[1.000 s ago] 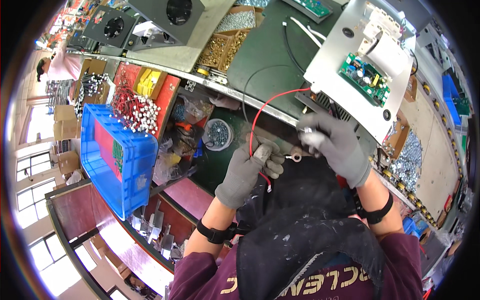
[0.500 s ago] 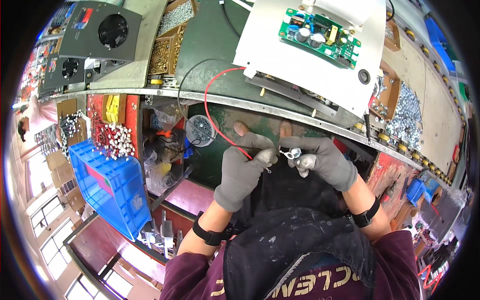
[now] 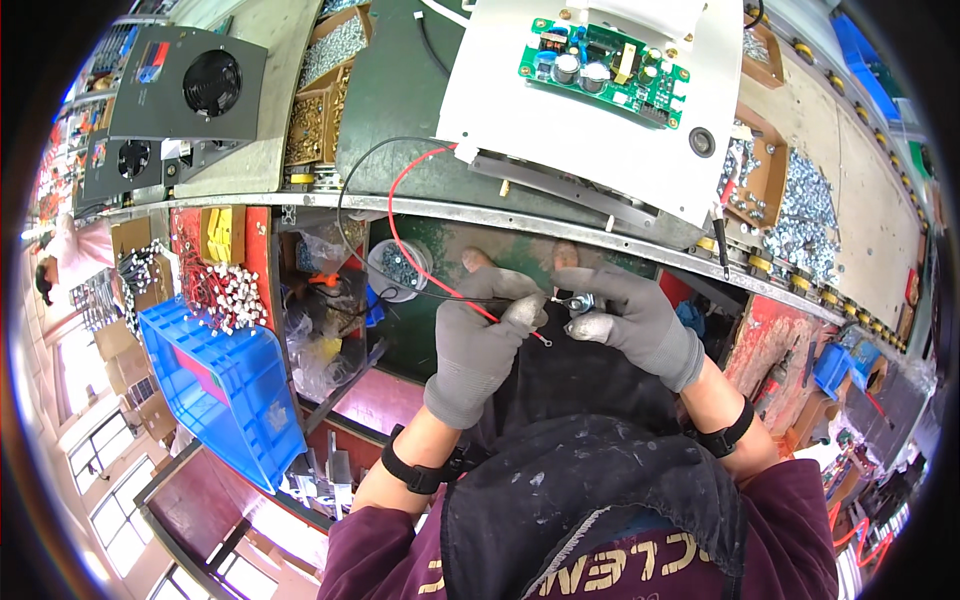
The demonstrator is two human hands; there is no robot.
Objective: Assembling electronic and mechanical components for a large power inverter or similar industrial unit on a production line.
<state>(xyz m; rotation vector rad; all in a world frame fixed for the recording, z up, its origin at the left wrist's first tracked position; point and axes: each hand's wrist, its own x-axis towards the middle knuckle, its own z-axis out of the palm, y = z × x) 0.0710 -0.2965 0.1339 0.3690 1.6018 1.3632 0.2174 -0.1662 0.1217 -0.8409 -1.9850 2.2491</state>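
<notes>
My left hand [image 3: 482,340], in a grey glove, pinches a red wire [image 3: 394,218] and a black wire [image 3: 345,185] near their ends. A small ring terminal [image 3: 547,343] on the red wire sticks out below its fingertips. Both wires loop back to the front edge of a white metal panel [image 3: 590,130] on the bench. My right hand [image 3: 635,325], also gloved, holds a small shiny metal fastener [image 3: 578,303] between thumb and fingers, close beside the left fingertips. Whether that fastener is a bolt, nut or stacked washers I cannot make out.
A green circuit board [image 3: 603,72] sits on the panel. Boxes of screws [image 3: 318,120] stand to the left, and a heap of loose fasteners [image 3: 803,215] lies at right. Below the bench edge are a white bucket [image 3: 412,262] and a blue crate [image 3: 255,400].
The whole view has shifted slightly, with the bench moving left and down. The fastener in my right hand has turned, and its ring-shaped face shows less. Both hands keep their hold.
</notes>
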